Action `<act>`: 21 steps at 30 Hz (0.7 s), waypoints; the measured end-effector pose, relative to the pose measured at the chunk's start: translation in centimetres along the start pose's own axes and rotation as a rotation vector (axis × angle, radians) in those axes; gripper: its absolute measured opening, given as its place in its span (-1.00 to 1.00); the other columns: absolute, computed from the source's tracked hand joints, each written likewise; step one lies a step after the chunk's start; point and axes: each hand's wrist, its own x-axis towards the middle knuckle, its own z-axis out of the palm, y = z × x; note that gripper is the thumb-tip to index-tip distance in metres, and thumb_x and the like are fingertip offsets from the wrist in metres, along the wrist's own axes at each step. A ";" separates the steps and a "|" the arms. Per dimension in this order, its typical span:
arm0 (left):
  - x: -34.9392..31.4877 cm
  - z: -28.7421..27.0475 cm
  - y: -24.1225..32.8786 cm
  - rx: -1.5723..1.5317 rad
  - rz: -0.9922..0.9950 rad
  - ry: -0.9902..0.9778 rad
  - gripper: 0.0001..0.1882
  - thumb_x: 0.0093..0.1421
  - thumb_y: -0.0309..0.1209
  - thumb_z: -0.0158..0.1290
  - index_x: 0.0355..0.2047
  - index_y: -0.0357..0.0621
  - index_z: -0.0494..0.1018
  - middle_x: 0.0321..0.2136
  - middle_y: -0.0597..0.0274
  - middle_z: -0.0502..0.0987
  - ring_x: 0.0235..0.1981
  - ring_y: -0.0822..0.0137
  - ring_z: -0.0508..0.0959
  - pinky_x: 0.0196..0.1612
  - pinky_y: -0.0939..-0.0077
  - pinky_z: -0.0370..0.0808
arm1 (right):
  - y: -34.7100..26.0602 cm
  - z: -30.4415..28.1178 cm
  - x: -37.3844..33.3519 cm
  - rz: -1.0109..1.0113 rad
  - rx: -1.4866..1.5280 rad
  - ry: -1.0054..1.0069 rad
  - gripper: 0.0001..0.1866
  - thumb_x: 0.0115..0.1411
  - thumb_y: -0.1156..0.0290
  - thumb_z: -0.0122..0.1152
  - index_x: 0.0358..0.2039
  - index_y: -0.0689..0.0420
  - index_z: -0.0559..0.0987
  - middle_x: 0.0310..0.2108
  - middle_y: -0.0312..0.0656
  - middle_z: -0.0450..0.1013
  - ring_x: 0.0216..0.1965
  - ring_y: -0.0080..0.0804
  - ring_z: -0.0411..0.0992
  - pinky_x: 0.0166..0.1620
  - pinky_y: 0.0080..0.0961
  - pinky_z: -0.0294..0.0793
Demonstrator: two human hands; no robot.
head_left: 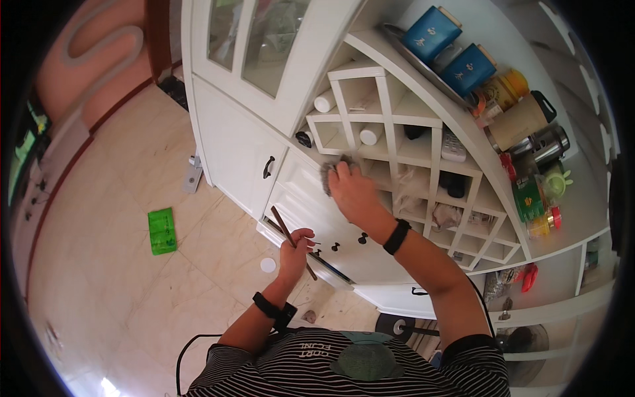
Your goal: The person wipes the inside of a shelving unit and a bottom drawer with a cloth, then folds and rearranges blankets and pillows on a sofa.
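Observation:
My right hand (356, 197) is closed on a grey cloth (327, 178). The cloth lies against the white cabinet (304, 188), at the upper edge of its door panels beside the cubby rack (390, 142). Lower and to the left, my left hand (293, 260) is closed around a thin dark-brown stick (282, 223). Both ends of the stick stick out past the fingers, and it slants in front of the lower cabinet. What kind of stick it is, I cannot tell.
Blue boxes (433, 33), a beige jug (522, 122) and several jars crowd the counter at right. Black handles (268, 167) jut from the doors. A green packet (162, 231) and a white disc (268, 265) lie on the tiled floor. A fan (522, 339) stands at lower right.

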 end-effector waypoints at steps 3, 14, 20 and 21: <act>0.1 1.2 -0.4 -0.001 -0.017 -0.047 -0.77 0.09 -0.55 -0.24 -0.33 -0.28 0.41 -0.41 0.24 0.47 -0.45 0.45 0.46 -0.36 0.58 0.41 | -0.5 1.3 1.9 0.040 0.054 0.180 -0.87 -0.09 0.45 0.05 -0.47 0.19 0.45 -0.48 -0.18 0.26 -0.48 -0.36 0.35 -0.57 -0.56 0.43; -0.2 0.3 -2.1 0.045 -0.094 -0.054 -0.75 0.07 -0.55 -0.26 -0.33 -0.28 0.41 -0.40 0.23 0.47 -0.43 0.45 0.46 -0.37 0.60 0.41 | 2.2 -0.5 0.9 0.160 0.098 0.112 -0.88 -0.17 0.43 0.07 -0.53 0.12 0.45 -0.43 -0.22 0.27 -0.36 -0.34 0.33 -0.57 -0.54 0.40; 0.3 3.2 -2.1 -0.003 -0.056 -0.124 -0.78 0.08 -0.55 -0.24 -0.34 -0.28 0.41 -0.41 0.22 0.47 -0.45 0.45 0.45 -0.36 0.59 0.41 | 4.7 -1.6 5.8 0.097 -0.077 0.429 -0.94 -0.18 0.42 0.06 -0.62 0.09 0.45 -0.51 -0.24 0.26 -0.43 -0.36 0.29 -0.61 -0.60 0.39; 0.2 3.3 -2.0 -0.021 -0.054 -0.125 -0.77 0.09 -0.58 -0.26 -0.32 -0.30 0.40 -0.45 0.23 0.45 -0.45 0.45 0.46 -0.35 0.60 0.41 | 4.4 -1.3 5.8 0.108 -0.076 0.403 -0.94 -0.18 0.41 0.07 -0.64 0.10 0.45 -0.52 -0.24 0.26 -0.44 -0.35 0.30 -0.63 -0.60 0.38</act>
